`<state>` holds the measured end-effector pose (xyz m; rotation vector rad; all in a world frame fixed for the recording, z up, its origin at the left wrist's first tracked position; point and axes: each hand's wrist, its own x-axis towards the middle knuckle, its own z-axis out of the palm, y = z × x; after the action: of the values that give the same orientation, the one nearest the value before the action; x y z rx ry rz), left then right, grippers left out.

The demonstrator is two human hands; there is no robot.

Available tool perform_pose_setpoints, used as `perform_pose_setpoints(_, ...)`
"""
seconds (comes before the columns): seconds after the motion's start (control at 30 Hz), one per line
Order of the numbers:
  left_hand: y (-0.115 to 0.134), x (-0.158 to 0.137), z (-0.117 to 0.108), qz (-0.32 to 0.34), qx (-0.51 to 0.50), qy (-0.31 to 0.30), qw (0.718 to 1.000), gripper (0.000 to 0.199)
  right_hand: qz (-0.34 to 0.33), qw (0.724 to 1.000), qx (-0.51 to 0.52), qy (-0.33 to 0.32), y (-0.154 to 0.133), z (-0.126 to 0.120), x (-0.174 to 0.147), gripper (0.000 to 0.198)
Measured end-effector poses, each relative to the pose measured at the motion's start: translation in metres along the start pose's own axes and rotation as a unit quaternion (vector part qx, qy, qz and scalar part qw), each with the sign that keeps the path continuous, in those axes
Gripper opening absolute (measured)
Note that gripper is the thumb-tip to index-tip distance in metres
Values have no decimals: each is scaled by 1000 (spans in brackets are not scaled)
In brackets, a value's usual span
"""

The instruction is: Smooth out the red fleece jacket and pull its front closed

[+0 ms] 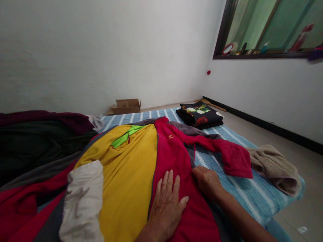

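A jacket (176, 148) lies spread out on the bed, with a red front, grey trim, a yellow panel (131, 174) and a bright green opening (124, 136). My left hand (166, 201) rests flat on the red part, fingers stretched out. At the jacket's right side edge, my right hand (208, 183) is closed on the fabric, its fingertips partly hidden. One red sleeve reaches out to the right across the sheet. A crumpled whitish cloth (83, 201) lies over the left part of the jacket.
Dark clothes (40, 144) are heaped on the left. Folded black patterned fabric (200, 114) sits on the bed's far part. Near the right edge of the striped blue sheet (242, 188) lies a beige knitted item (275, 168). A cardboard box (126, 106) stands beyond the bed by the wall.
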<state>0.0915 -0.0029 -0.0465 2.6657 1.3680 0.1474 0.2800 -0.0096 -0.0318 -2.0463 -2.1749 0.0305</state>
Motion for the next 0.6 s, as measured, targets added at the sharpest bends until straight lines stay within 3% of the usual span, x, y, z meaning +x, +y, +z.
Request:
perform_pose_setpoints(0.33, 3, 0, -4, -5, -3, -7, 1000, 60, 7, 1000, -19, 17, 32, -1, -18, 22)
perform_pose_setpoints(0.6, 2, -1, -1, 1, -8, -1, 1000, 60, 86, 995, -55, 2, 34, 1, -31, 21)
